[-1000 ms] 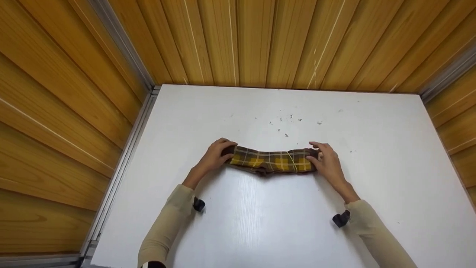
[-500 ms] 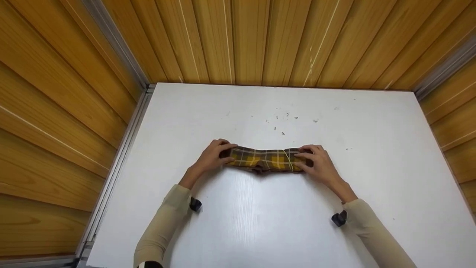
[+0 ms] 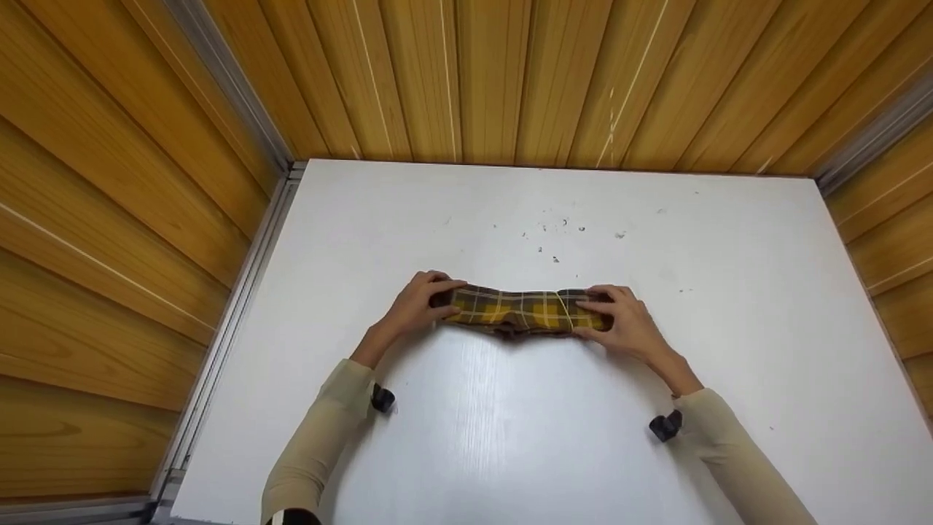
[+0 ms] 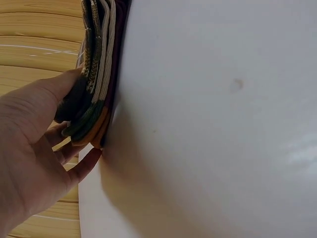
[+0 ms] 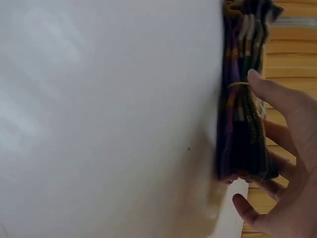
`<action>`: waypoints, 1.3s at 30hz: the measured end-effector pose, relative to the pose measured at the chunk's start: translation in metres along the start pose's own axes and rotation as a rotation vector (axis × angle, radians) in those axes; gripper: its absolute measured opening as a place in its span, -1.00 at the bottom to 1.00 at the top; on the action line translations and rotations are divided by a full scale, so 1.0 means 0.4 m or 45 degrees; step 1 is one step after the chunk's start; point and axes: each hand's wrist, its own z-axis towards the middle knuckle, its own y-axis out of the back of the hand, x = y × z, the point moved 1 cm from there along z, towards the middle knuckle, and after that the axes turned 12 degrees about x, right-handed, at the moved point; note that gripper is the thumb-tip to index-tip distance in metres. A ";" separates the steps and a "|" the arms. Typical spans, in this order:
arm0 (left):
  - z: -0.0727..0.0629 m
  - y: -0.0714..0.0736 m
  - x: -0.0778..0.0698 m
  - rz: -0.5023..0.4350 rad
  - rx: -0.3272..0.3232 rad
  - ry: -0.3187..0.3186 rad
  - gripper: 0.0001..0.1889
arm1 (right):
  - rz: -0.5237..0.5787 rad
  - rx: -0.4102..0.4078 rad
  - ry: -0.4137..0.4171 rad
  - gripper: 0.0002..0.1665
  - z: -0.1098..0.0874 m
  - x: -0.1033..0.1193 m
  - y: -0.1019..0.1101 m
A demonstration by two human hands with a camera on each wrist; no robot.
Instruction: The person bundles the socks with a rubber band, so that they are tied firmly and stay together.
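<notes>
A bundle of socks [image 3: 519, 310] lies across the white table, brown and yellow plaid on top. Its layers show edge-on in the left wrist view as knitted socks [image 4: 101, 74] in several colours. A thin yellow rubber band [image 3: 565, 310] circles the bundle near its right end. My left hand [image 3: 414, 305] grips the left end, thumb on the near side and fingers over the far side. Around the right end, my right hand [image 3: 628, 321] holds the bundle, its thumb tip [image 5: 255, 77] beside the rubber band [image 5: 238, 84]. The undersides of the socks are hidden.
The white tabletop [image 3: 481, 437] carries small dark marks [image 3: 554, 240] beyond the bundle. Wood-plank walls [image 3: 488, 80] rise behind and at both sides, with a metal rail [image 3: 240, 292] along the left edge. Black wrist cameras [image 3: 665, 427] sit on the sleeves.
My right hand has slid inward from the bundle's right end, its thumb and fingers now closer to the rubber band. The left hand keeps its grip. The head view has shifted slightly.
</notes>
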 end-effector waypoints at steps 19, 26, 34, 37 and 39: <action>-0.004 -0.009 0.011 -0.011 -0.031 -0.005 -0.49 | -0.070 -0.081 -0.068 -0.34 0.006 0.022 -0.022; -0.001 -0.017 0.012 -0.024 -0.036 -0.007 -0.49 | -0.088 -0.173 -0.054 -0.25 0.002 0.027 -0.050; -0.004 -0.013 0.015 -0.037 -0.025 0.002 -0.48 | -0.010 -0.086 -0.082 -0.34 0.006 0.016 -0.034; -0.002 -0.015 0.015 -0.040 -0.028 0.000 -0.48 | -0.040 -0.213 -0.101 -0.30 0.009 0.022 -0.053; 0.001 -0.015 0.015 -0.043 -0.032 0.009 -0.48 | -0.064 -0.243 -0.111 -0.27 0.015 0.026 -0.057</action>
